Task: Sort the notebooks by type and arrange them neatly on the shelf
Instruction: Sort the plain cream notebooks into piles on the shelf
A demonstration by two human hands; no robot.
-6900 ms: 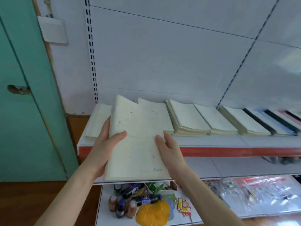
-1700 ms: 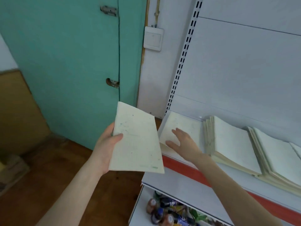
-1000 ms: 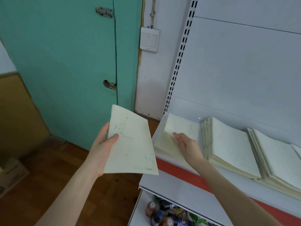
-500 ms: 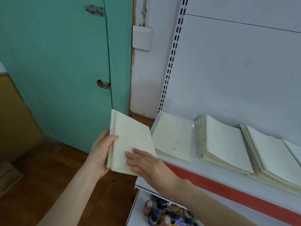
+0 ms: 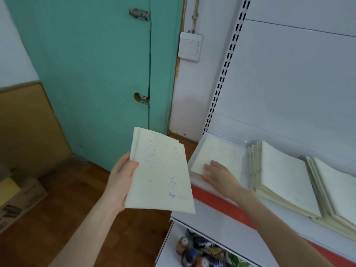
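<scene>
My left hand (image 5: pixel 120 182) grips a small bundle of cream notebooks (image 5: pixel 160 174) with blue constellation dots, held in the air left of the shelf end. My right hand (image 5: pixel 219 175) rests flat, fingers straight, on the near edge of a low pile of the same cream notebooks (image 5: pixel 221 155) at the far left of the white shelf (image 5: pixel 217 214). To its right lie two thicker stacks of cream notebooks (image 5: pixel 285 176), (image 5: pixel 339 187), slanted along the shelf.
A red strip (image 5: pixel 212 195) runs along the shelf's front edge. Small bottles (image 5: pixel 194 251) sit on the lower shelf. A green door (image 5: pixel 100 64) and a wall switch (image 5: pixel 189 46) are behind; a cardboard box (image 5: pixel 17 197) lies on the wooden floor at left.
My right hand left the bundle in my left hand and moved right, back onto the leftmost pile on the shelf. The bundle now shows a different cover on top.
</scene>
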